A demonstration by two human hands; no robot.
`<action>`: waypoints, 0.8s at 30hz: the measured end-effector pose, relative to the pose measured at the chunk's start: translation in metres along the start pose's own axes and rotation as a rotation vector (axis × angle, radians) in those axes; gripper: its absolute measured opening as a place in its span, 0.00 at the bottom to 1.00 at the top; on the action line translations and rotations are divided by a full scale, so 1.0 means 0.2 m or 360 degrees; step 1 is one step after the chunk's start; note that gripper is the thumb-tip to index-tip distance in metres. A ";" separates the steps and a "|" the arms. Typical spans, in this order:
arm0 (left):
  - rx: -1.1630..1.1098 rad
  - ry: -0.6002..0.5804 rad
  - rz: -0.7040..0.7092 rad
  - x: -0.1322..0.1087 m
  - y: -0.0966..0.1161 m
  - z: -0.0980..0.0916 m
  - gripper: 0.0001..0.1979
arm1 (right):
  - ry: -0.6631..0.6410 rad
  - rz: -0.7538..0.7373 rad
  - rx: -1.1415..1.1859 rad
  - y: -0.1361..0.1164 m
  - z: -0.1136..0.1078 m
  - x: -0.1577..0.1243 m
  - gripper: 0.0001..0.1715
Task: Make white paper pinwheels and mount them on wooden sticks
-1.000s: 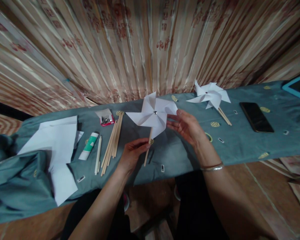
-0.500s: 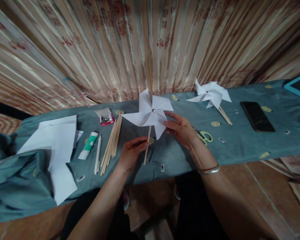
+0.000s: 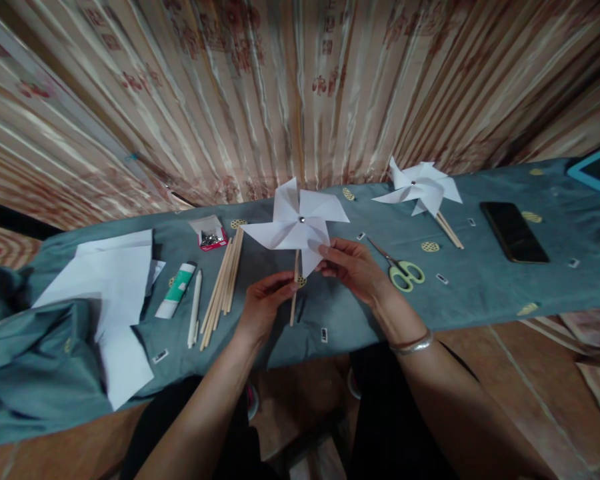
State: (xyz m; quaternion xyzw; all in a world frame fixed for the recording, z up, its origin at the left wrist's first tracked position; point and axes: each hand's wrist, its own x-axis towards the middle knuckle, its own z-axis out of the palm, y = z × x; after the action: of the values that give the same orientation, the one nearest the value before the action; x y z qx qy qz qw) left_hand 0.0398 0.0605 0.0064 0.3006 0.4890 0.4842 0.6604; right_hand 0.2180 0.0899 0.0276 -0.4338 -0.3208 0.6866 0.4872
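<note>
A white paper pinwheel (image 3: 289, 235), with a silver pin at its centre, is held up in front of me on a thin wooden stick (image 3: 293, 313). My left hand (image 3: 264, 303) pinches that stick below the paper blades. On the other side, my right hand (image 3: 353, 267) has its thumb and fingers closed on the lower right blade. To the right of this hand lie scissors with light green handles (image 3: 405, 275), their blades pointing up and left.
More pinwheels (image 3: 430, 190) lie at the back right, near a black phone (image 3: 515, 232). Leftward are wooden sticks (image 3: 223, 287), a red box of pins (image 3: 211, 239), a glue tube (image 3: 177, 291), a white pen (image 3: 195, 307) and paper sheets (image 3: 115, 273). A curtain (image 3: 300, 100) hangs behind.
My right hand has moved left and slightly down, from the right-hand blades onto the lower blade. The pinwheel has turned a little, and more of the scissors shows. My left hand keeps its grip.
</note>
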 end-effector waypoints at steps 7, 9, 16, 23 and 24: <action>-0.0010 -0.0047 0.0071 0.00 0.00 -0.01 0.18 | 0.0001 0.0008 0.0067 0.00 0.01 0.00 0.27; -0.0008 -0.0081 0.0069 0.00 0.00 -0.01 0.18 | 0.0002 0.0032 0.0090 0.00 0.01 0.00 0.27; -0.0128 -0.0130 -0.0058 -0.02 0.02 0.01 0.22 | -0.0034 0.0060 0.0013 0.03 0.01 0.00 0.23; -0.0086 -0.0092 -0.0027 -0.03 0.02 0.02 0.22 | 0.0004 0.0047 -0.0159 0.07 0.03 0.00 0.23; -0.0075 -0.0088 -0.0008 -0.03 0.02 0.02 0.21 | 0.0004 0.0042 -0.0170 0.08 0.04 0.01 0.22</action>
State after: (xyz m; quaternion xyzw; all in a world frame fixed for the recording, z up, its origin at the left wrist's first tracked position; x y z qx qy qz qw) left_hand 0.0412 0.0561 0.0133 0.2970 0.4599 0.4854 0.6817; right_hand 0.2048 0.0861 0.0169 -0.4643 -0.3507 0.6744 0.4546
